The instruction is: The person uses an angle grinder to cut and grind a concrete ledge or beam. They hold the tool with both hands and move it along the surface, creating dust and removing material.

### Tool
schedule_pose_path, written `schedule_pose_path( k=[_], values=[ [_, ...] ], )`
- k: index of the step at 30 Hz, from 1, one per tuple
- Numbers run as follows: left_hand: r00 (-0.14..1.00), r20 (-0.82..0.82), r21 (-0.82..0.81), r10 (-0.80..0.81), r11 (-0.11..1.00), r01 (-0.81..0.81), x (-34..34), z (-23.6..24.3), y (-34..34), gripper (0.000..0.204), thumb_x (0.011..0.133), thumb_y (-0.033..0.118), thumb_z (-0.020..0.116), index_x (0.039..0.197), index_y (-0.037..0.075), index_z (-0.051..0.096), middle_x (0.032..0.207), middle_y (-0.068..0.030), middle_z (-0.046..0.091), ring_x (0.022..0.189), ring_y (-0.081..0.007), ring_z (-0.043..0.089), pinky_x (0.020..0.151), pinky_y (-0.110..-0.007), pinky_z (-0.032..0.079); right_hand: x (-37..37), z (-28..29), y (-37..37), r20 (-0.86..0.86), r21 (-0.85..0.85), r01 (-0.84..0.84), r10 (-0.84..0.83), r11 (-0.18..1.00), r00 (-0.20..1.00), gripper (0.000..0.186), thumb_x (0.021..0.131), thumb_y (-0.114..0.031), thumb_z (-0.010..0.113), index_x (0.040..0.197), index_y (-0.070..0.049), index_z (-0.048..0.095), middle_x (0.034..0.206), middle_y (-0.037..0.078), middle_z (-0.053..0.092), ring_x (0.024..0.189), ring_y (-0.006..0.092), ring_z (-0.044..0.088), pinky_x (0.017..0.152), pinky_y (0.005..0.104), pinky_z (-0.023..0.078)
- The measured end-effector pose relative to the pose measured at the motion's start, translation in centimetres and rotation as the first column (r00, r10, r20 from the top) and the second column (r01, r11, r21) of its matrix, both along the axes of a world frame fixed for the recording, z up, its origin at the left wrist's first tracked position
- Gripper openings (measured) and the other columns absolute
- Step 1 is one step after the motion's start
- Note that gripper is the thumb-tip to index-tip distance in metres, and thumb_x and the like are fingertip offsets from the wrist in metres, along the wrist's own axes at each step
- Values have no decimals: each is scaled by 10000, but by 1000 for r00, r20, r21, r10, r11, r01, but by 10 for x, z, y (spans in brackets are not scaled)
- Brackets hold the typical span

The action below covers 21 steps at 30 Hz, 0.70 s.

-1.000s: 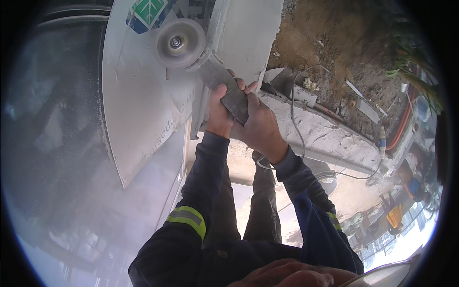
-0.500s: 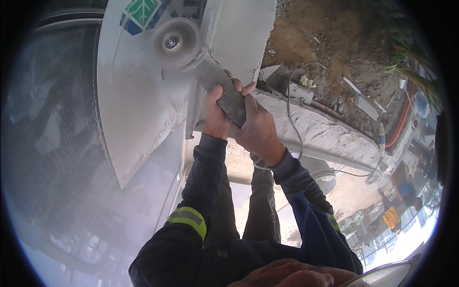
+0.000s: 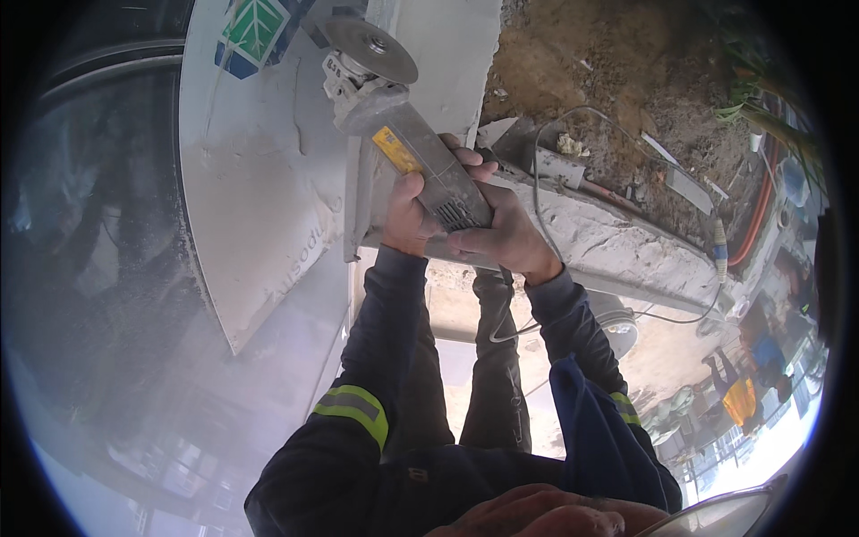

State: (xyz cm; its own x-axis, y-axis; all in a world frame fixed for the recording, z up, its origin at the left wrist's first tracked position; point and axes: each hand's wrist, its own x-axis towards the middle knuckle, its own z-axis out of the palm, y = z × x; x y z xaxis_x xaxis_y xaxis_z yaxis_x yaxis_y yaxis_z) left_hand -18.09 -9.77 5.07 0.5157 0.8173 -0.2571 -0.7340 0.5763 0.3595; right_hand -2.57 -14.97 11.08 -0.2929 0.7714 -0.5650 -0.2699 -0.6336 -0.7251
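Observation:
A dusty grey angle grinder [image 3: 420,157] with a round disc [image 3: 369,49] at its far end is gripped by both hands. My left hand [image 3: 407,215] wraps the body from the left side, and my right hand [image 3: 501,228] closes over its rear end. The disc is tilted up, just off the surface of a white, dust-covered slab [image 3: 259,206] that carries a green and blue label [image 3: 255,31] near the top. The grinder's cable [image 3: 546,170] loops off to the right. My dark sleeves with yellow-green reflective bands come in from below.
A pale concrete curb [image 3: 617,246] runs diagonally to the right of the hands, with brown soil [image 3: 617,80] and scraps behind it. My dark trousers [image 3: 497,376] stand over sandy ground. Orange hoses [image 3: 761,206] and a distant figure in yellow [image 3: 738,398] lie far right. Dust haze fills the left.
The grinder has tilted and lifted, so its disc now faces up and sits further right and higher against the slab. Both hands kept their hold and shifted slightly right.

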Motion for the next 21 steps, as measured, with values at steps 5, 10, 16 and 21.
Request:
schedule_pose_path(
  k=[5, 10, 16, 21],
  values=[
    [872, -466, -112, -152, 987, 112, 26, 18, 11, 331, 941, 200, 735, 1165, -30, 651, 1075, -163, 713, 942, -270, 740, 927, -451, 617, 26, -25, 1, 7, 28, 92, -92, 995, 996, 596, 744, -96, 806, 1240, 119, 555, 852, 139, 691, 793, 256, 716, 736, 381, 567],
    [540, -840, 162, 48, 973, 166, 51, 39, 20, 402, 858, 210, 855, 1075, -36, 623, 963, -120, 725, 852, -179, 712, 773, -315, 561, -17, -29, 0, 676, 313, 141, -325, 939, 661, 686, 701, -154, 874, 1239, 113, 543, 869, 231, 716, 835, 340, 752, 739, 413, 568],
    [436, -897, 219, 78, 934, 282, 61, 8, 46, 539, 795, 259, 910, 1094, -58, 592, 939, -135, 696, 841, -206, 694, 759, -341, 556, -12, -38, 23, 549, 359, 279, -444, 891, 708, 556, 726, -144, 856, 1138, 103, 577, 842, 238, 725, 795, 331, 751, 707, 414, 566],
    [685, -690, -62, -235, 961, 268, 62, 0, 64, 369, 871, 155, 808, 1134, -49, 649, 977, -113, 706, 883, -174, 693, 752, -320, 559, 5, -63, 39, 526, 281, 215, -338, 935, 781, 427, 796, -170, 811, 1069, 97, 621, 842, 127, 715, 765, 185, 678, 676, 344, 547]
  ],
)
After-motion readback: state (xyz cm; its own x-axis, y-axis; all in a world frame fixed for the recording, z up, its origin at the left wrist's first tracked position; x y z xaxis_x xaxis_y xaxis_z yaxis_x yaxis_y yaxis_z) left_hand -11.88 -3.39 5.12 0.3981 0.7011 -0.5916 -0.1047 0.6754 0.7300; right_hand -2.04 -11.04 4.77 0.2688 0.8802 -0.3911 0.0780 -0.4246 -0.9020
